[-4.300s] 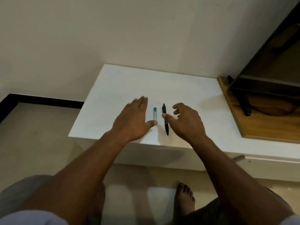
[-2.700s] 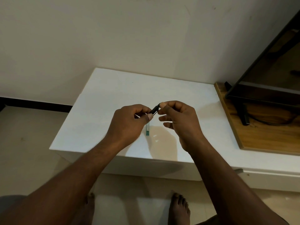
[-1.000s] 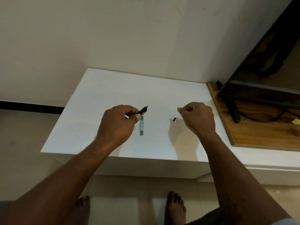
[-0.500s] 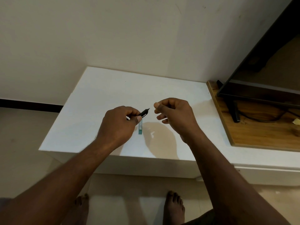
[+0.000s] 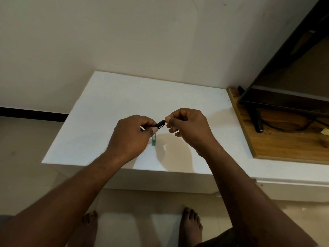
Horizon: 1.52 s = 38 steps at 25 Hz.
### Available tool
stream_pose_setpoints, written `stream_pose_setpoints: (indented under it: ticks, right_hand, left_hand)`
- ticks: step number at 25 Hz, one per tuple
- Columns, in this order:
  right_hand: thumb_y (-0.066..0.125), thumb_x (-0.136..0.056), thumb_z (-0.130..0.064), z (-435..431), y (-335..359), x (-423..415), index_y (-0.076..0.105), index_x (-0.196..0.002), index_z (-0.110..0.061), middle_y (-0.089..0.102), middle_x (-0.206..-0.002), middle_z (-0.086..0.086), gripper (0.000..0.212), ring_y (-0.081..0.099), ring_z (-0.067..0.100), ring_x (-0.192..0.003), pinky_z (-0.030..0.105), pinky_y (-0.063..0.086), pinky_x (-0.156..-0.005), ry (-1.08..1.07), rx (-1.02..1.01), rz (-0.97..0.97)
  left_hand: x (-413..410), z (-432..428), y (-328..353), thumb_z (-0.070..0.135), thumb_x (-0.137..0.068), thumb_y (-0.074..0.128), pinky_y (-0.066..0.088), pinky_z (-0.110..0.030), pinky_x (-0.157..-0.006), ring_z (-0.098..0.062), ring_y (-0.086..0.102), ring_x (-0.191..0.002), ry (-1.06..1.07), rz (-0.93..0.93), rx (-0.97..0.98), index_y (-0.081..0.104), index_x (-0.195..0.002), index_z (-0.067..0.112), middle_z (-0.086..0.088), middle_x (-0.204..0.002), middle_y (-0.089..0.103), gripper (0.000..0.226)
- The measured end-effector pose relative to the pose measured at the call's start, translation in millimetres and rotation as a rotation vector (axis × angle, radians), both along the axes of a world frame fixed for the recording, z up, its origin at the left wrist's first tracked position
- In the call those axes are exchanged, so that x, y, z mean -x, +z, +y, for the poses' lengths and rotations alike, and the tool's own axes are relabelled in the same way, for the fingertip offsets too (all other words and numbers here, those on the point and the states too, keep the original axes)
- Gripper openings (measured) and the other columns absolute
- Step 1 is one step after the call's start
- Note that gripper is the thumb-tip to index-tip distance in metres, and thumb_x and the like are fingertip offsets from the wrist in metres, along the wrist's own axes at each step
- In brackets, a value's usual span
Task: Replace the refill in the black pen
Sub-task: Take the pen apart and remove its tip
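My left hand (image 5: 131, 136) is closed around the black pen (image 5: 160, 124) and holds it above the white table (image 5: 110, 104), its free end pointing right. The thumb and forefinger of my right hand (image 5: 188, 127) pinch that end, so the tip is hidden. A small teal refill pack (image 5: 153, 141) lies flat on the table just below the pen, partly covered by my left thumb.
A wooden board (image 5: 288, 147) lies on the table's right side and carries a black TV (image 5: 284, 82) on a stand with a cable. The wall runs behind the table. My bare feet (image 5: 191, 227) stand on the tiled floor in front of it.
My right hand set a small black piece on the table, then came back left and now pinches the pen's end. The left hand kept hold of the pen.
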State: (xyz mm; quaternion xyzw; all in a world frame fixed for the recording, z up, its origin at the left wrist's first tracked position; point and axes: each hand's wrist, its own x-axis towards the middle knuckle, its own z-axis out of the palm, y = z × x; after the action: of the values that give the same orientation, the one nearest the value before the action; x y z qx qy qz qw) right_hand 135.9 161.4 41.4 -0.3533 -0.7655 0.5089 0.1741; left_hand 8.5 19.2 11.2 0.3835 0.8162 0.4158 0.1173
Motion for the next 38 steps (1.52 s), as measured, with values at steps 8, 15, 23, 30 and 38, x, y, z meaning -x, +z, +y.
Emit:
stream_pose_setpoints:
  ticks: [8,15,23,30,38]
  right_hand:
    - [0.072,-0.096,-0.018,0.7,0.5,0.9,0.076,-0.085,-0.017,0.078,-0.076,-0.001,0.011,0.077,0.011,-0.071,0.024,0.053,-0.063,-0.027,0.033,0.009]
    - [0.074,-0.094,-0.02,27.4,7.8,-10.9,0.078,-0.084,-0.018,0.079,-0.076,-0.006,0.011,0.074,0.011,-0.063,0.021,0.055,-0.058,-0.258,0.024,0.11]
    - [0.074,-0.094,-0.028,36.9,-18.8,-16.1,0.08,-0.09,-0.028,0.078,-0.088,-0.006,0.007,0.071,0.016,-0.083,0.032,0.058,-0.074,-0.101,-0.513,-0.377]
    - [0.069,-0.095,-0.026,31.4,-38.7,-13.3,0.082,-0.099,-0.028,0.08,-0.099,-0.001,0.013,0.072,0.026,-0.09,0.034,0.059,-0.075,-0.081,-0.674,-0.512]
    - [0.073,-0.096,-0.041,37.4,-28.8,-14.3,0.081,-0.101,-0.024,0.079,-0.093,0.001,0.019,0.073,0.022,-0.082,0.038,0.062,-0.076,-0.133,-0.642,-0.433]
  left_hand:
    - [-1.7,2.6,-0.9,0.03,-0.095,0.071,0.041,-0.017,-0.068,-0.007,0.062,-0.082,-0.005,0.023,0.005,0.079,-0.107,0.026,0.014,-0.096,0.069,0.015]
    - [2.8,0.1,-5.0,0.031,-0.094,0.072,0.04,-0.016,-0.066,0.001,0.063,-0.081,0.029,-0.014,0.027,0.08,-0.095,0.031,0.023,-0.083,0.069,0.009]
    - [2.7,-0.2,-6.9,0.036,-0.089,0.076,0.046,-0.016,-0.068,0.004,0.064,-0.078,0.048,-0.061,0.022,0.079,-0.094,0.032,0.022,-0.079,0.07,0.007]
    - [3.0,-0.3,-4.4,0.036,-0.089,0.075,0.044,-0.016,-0.065,0.003,0.064,-0.076,0.055,-0.064,0.015,0.079,-0.092,0.031,0.02,-0.078,0.071,0.007]
    - [4.2,-0.7,-2.2,0.036,-0.09,0.075,0.045,-0.016,-0.066,0.002,0.064,-0.076,0.054,-0.071,0.011,0.08,-0.095,0.029,0.019,-0.079,0.071,0.01]
